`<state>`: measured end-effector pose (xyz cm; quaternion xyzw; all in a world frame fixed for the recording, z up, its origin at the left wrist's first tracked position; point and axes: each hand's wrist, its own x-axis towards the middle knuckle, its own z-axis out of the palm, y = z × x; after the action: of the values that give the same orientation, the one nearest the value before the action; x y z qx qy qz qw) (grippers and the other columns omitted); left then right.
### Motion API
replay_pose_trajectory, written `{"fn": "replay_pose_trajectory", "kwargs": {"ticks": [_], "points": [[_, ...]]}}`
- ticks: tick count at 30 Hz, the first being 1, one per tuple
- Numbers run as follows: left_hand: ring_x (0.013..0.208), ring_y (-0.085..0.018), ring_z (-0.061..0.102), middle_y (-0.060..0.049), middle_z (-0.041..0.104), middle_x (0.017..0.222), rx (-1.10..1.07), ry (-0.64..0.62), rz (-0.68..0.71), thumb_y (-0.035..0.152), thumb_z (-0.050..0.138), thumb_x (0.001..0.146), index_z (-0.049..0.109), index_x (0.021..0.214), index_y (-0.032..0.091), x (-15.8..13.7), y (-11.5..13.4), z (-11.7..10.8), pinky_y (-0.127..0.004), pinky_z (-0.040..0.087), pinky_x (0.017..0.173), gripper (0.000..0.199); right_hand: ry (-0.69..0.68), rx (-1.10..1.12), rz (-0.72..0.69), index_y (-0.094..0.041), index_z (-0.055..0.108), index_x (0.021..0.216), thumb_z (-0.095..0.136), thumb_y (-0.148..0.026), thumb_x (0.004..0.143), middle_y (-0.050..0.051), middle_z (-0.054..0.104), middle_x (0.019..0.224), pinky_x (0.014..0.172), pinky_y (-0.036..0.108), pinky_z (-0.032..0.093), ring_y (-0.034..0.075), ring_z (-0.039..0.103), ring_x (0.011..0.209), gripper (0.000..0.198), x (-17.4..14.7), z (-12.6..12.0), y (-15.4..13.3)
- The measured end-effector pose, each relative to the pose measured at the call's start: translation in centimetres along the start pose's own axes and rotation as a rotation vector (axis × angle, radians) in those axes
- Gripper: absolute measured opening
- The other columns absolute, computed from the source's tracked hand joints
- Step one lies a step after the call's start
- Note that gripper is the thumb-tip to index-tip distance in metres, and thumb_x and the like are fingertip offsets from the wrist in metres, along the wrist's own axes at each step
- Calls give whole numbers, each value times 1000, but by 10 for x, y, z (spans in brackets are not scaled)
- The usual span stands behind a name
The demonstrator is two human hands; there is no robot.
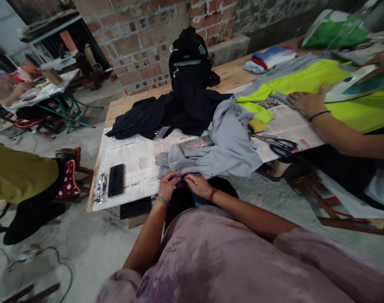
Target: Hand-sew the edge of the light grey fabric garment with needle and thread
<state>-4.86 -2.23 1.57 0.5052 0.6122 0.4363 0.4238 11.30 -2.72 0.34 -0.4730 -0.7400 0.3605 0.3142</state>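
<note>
At the front edge of the table, my left hand (167, 186) has its fingers pinched on the near edge of a light grey garment (236, 134). My right hand (198, 185) pinches the same edge a short way to the right. Between the fingertips shows a dark strip of cloth; its details are too small to make out. The rest of the grey garment lies crumpled over newspaper (141, 155) beyond my hands. Behind it is a dark navy garment (192, 109), spread in loose folds.
A phone (116, 180) and eyeglasses (100, 188) lie at the left. Scissors (282, 146) and a yellow pad (256, 125) are right of the grey garment. A co-worker's hands press a yellow-green garment (321, 80) with an iron (352, 84). A black backpack (190, 63) stands at the back.
</note>
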Motion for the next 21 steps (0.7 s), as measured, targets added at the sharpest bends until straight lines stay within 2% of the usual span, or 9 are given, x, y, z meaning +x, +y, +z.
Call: {"fn": "replay_pose_trajectory", "kwargs": {"ticks": [5,9,21], "points": [[77,-14,58,-1,64,79,130,-21,259,19,62,65,69,75,20,-1,-2,-2,-30,47,75,12,-11,-28,28,-16,61,89,44,-20,86,4,63,77,67,23,40,13,56,70,18,1,0,0],[81,-15,59,-3,65,82,208,-34,413,17,59,70,69,76,21,-2,-1,-3,-31,49,76,13,-22,-37,23,-16,58,87,43,-20,87,3,60,72,63,22,37,12,53,65,16,1,4,1],[80,-14,60,-4,64,83,309,-76,561,10,54,73,69,78,21,-7,-2,0,-30,50,75,19,21,0,32,-17,54,84,39,-15,85,2,59,70,62,22,36,13,52,64,16,8,8,1]]}}
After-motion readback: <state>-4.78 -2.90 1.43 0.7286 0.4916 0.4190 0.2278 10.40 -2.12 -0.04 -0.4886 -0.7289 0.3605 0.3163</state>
